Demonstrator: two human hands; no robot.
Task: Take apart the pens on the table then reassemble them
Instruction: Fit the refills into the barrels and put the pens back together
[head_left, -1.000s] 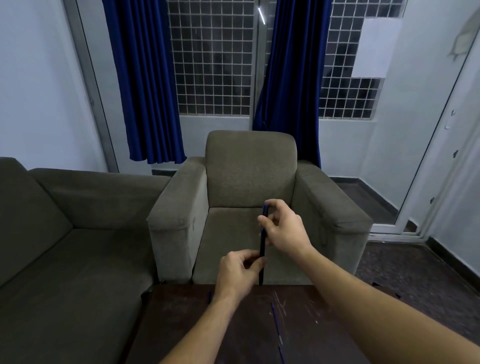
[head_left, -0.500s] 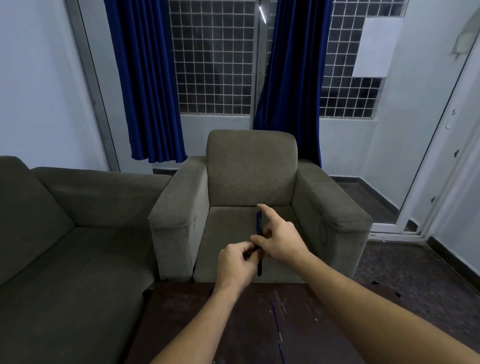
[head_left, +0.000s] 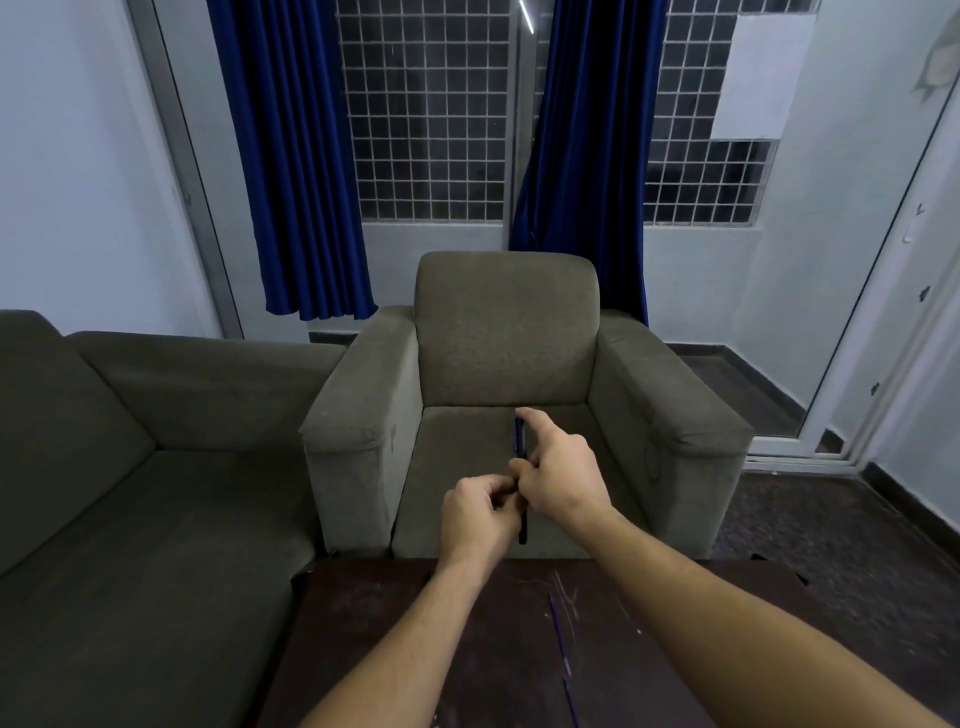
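A home living room: sofa (head_left: 130, 467), armchair (head_left: 506, 338), blue curtains (head_left: 296, 156).

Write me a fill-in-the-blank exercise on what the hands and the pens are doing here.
1. Both hands grip the same dark blue ____, held nearly upright.
2. On that pen, the right hand holds ____ than the left hand.
3. Thin blue refills lie on the dark ____.
4. Behind the hands stands a grey ____.

Missing words: pen; higher; table; armchair
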